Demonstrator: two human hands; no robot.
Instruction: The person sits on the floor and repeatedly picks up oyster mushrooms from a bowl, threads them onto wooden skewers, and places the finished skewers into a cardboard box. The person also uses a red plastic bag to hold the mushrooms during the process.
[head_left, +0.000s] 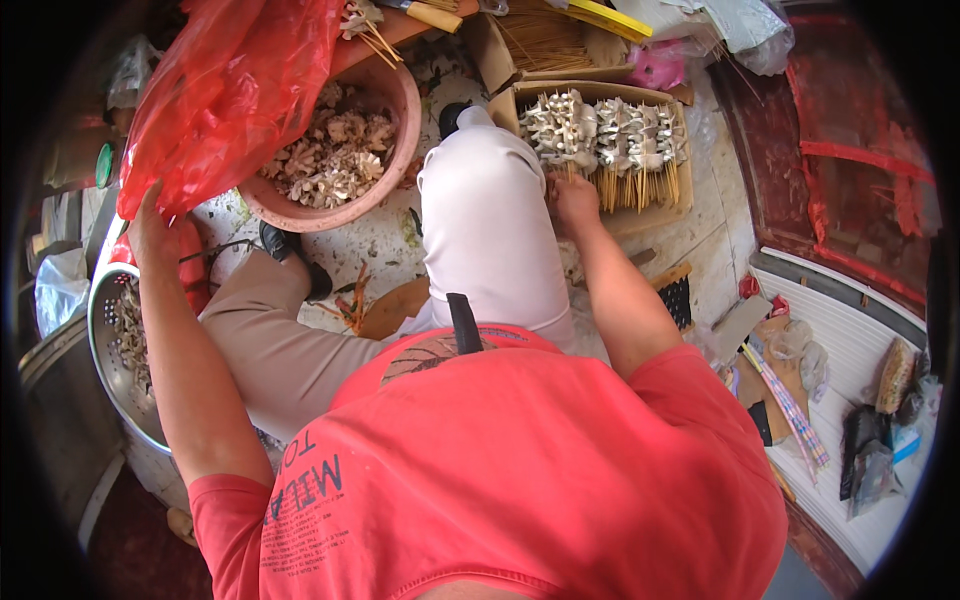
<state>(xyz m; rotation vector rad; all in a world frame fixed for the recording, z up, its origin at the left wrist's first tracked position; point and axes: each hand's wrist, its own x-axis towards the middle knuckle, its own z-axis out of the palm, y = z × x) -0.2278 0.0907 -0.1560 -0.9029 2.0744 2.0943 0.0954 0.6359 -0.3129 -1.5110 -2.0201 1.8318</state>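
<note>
My left hand (155, 234) grips the lower edge of a large red plastic bag (232, 97). The bag hangs partly over a pink plastic basin (405, 124) of torn grey-white mushrooms (337, 161), probably oyster mushrooms. Past my right knee, my right hand (577, 202) is closed around the stick ends of a mushroom skewer at the near left of a cardboard box (679, 214). Rows of mushroom skewers (630, 135) fill that box, their bare bamboo sticks pointing towards me. My fingertips are partly hidden there.
Behind the skewers, another cardboard box (517, 67) holds loose bamboo sticks (544, 37). A wooden-handled knife (431, 15) lies at the top beside a few skewers. On the left is a metal colander (105, 360) with darker pieces. Clutter covers a white ribbed surface (814, 292) at right.
</note>
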